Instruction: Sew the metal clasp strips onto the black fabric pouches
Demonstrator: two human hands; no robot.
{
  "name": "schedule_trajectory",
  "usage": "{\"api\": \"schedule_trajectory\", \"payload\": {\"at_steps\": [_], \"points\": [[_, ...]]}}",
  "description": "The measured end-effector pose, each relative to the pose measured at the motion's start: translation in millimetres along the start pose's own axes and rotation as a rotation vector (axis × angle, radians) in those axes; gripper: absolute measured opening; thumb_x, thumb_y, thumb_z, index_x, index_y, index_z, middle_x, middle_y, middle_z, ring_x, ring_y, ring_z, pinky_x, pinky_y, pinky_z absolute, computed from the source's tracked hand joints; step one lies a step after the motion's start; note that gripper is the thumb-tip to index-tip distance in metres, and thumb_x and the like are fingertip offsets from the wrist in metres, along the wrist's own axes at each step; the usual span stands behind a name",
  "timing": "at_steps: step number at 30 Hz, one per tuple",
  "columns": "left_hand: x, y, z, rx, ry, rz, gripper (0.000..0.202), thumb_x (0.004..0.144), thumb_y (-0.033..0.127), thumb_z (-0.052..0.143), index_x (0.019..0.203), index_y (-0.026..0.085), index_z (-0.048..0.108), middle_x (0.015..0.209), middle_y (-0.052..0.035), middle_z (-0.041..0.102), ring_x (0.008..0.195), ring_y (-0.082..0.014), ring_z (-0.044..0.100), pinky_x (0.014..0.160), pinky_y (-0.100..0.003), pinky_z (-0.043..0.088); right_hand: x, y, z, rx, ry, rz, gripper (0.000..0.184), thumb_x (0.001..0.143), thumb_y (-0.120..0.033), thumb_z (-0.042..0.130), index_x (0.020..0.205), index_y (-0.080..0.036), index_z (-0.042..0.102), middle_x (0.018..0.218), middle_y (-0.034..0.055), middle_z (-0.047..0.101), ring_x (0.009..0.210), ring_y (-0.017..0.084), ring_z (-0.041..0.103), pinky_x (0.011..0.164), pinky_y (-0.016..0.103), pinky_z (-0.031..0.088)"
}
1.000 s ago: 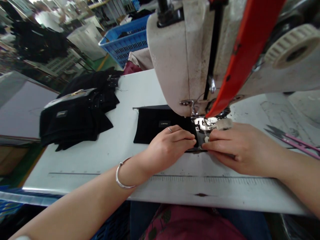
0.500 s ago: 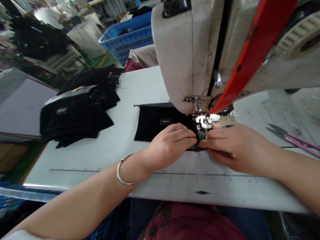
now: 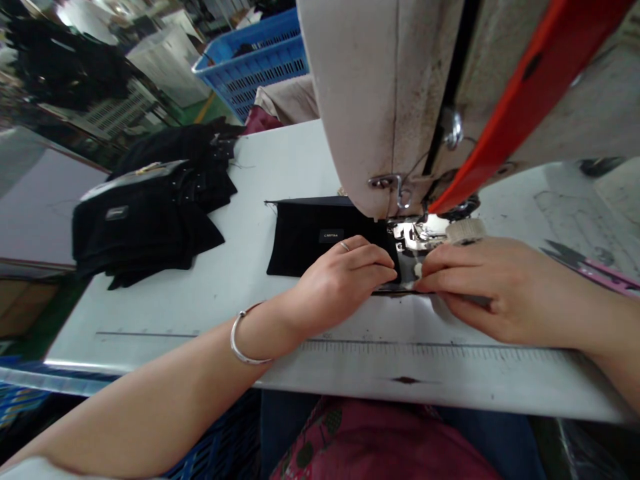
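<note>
The black fabric piece (image 3: pixel 295 243) lies flat on the table (image 3: pixel 165 307), mostly beyond the left hand (image 3: pixel 345 273) and to its left, its right end running in by the presser foot (image 3: pixel 413 237). The left hand rests on the near right part of the cloth, fingers together; its thumb is hidden, so I cannot tell whether it pinches. The right hand (image 3: pixel 480 287), just across from it, has its fingertips bunched beside the foot near the cloth's right end; whether they clamp anything is not clear. The two hands are close but apart.

A small dark label (image 3: pixel 331 235) on the cloth, just beyond the left hand, carries one line of pale lettering, too small to read surely. The sewing machine (image 3: pixel 360 100), cut off at the top, covers part of the cloth's far edge. The scissors (image 3: pixel 593 270) at right are cut off by the frame. On the left, a stack of black pieces (image 3: pixel 140 233) bears a metallic tag (image 3: pixel 117 213), its writing illegible. Figures on the ruler scale (image 3: pixel 425 349) are blurred.
</note>
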State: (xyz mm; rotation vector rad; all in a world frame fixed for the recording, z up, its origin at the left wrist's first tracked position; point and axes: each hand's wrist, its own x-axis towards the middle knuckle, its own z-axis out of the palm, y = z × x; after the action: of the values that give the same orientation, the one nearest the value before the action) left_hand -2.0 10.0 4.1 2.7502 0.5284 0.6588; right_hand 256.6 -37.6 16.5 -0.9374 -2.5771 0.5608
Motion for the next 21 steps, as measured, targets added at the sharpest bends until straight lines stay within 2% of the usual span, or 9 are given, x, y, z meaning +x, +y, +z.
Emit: {"api": "schedule_trajectory", "payload": {"at_steps": [7, 12, 16, 18, 21], "points": [[4, -4, 3.1, -0.156, 0.048, -0.184, 0.010, 0.099, 0.014, 0.058, 0.100, 0.016, 0.068, 0.101, -0.0030, 0.074, 0.097, -0.0157, 0.067, 0.095, -0.032, 0.053, 2, 3, 6, -0.076, 0.056, -0.086, 0.030, 0.099, -0.018, 0.050, 0.117, -0.023, 0.073, 0.097, 0.0057, 0.067, 0.085, 0.019, 0.060, 0.071, 0.034, 0.041], [3, -4, 3.8, -0.150, 0.038, -0.208, 0.009, 0.100, 0.014, 0.057, 0.101, 0.017, 0.066, 0.101, -0.0033, 0.072, 0.097, -0.0165, 0.066, 0.093, -0.034, 0.053, 6, 1, 10, -0.125, 0.086, -0.105, 0.032, 0.097, -0.018, 0.052, 0.123, -0.019, 0.071, 0.098, 0.0076, 0.069, 0.086, 0.022, 0.062, 0.071, 0.035, 0.043], [1, -4, 4.4, -0.112, 0.080, -0.125, 0.008, 0.098, 0.012, 0.059, 0.100, 0.015, 0.066, 0.100, -0.0042, 0.072, 0.096, -0.0153, 0.066, 0.092, -0.032, 0.055, 10, -2, 13, -0.163, 0.108, -0.101, 0.030, 0.094, -0.016, 0.052, 0.116, -0.017, 0.072, 0.097, 0.0082, 0.071, 0.086, 0.023, 0.064, 0.073, 0.037, 0.046], [0, -3, 3.2, -0.046, 0.100, -0.026, 0.011, 0.100, 0.012, 0.057, 0.100, 0.016, 0.067, 0.102, -0.0048, 0.073, 0.095, -0.0151, 0.066, 0.091, -0.032, 0.055, 11, -4, 14, -0.153, 0.106, -0.098, 0.028, 0.092, -0.016, 0.052, 0.112, -0.017, 0.072, 0.094, 0.0078, 0.071, 0.085, 0.023, 0.064, 0.073, 0.037, 0.046], [-1, -2, -0.7, 0.083, 0.049, 0.134, 0.019, 0.104, 0.014, 0.048, 0.098, 0.015, 0.067, 0.103, -0.0063, 0.074, 0.096, -0.0170, 0.067, 0.090, -0.034, 0.057, 12, -5, 14, -0.136, 0.099, -0.100, 0.026, 0.092, -0.016, 0.053, 0.110, -0.016, 0.072, 0.086, 0.0064, 0.070, 0.080, 0.023, 0.063, 0.069, 0.037, 0.045]]}}
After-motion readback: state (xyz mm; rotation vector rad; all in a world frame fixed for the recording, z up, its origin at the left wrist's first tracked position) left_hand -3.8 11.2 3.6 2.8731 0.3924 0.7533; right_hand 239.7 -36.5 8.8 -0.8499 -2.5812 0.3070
